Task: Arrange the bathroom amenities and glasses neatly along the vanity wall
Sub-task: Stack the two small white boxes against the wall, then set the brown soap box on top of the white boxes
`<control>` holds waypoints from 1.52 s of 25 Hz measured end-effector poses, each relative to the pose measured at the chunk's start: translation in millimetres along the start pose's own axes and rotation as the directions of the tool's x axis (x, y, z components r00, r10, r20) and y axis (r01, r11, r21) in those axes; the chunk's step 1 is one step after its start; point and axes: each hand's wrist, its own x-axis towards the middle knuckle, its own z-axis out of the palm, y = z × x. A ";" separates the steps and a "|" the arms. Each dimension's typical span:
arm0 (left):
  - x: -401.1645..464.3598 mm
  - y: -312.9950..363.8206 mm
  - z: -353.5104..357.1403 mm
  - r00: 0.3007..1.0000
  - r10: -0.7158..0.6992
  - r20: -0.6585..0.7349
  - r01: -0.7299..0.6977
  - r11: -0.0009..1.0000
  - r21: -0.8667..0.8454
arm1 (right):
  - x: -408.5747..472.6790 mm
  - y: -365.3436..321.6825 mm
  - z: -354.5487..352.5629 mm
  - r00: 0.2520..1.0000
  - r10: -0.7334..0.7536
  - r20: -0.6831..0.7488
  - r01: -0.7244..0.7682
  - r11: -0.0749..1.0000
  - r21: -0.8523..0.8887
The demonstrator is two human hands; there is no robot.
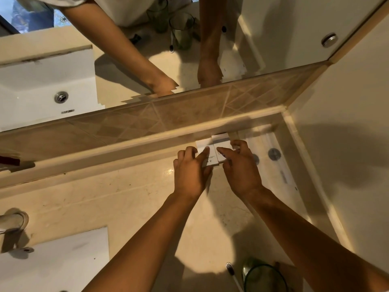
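Two small white amenity boxes stand side by side against the tiled backsplash on the vanity top [130,199]. My left hand [190,171] grips the left box [203,147], its forefinger lying on the top face. My right hand [240,165] holds the right box [221,140], which has a grey band across it. To the right of them, flat white amenity packets [273,157] with round grey marks lie in the corner. A green-tinted glass [264,279] sits at the bottom edge near my right forearm, with a toothbrush [232,272] beside it.
A white sink basin [54,262] and a chrome tap [12,224] are at the lower left. The mirror [147,49] above the backsplash reflects my arms and two glasses. A side wall [347,133] closes the counter on the right.
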 end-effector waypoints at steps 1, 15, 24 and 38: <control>2.2 -0.2 0.3 1.000 -0.001 0.000 0.001 1.000 0.000 | 1.0 0.4 0.5 1.000 0.002 -0.004 -0.002 1.000 -0.003; 5.1 5.8 -4.4 1.000 -0.010 0.023 0.008 0.996 0.086 | -1.4 -3.8 -4.4 1.000 0.004 -0.003 -0.004 1.000 -0.003; -98.0 -6.1 -31.4 0.996 -0.093 0.007 0.093 0.995 0.018 | -80.9 -13.7 -42.5 0.999 -0.002 -0.044 0.009 0.985 0.172; -309.9 -41.1 -43.7 0.988 -0.147 0.054 0.154 0.978 -0.144 | -243.4 -40.9 -63.4 0.986 -0.159 -0.060 0.164 0.982 0.090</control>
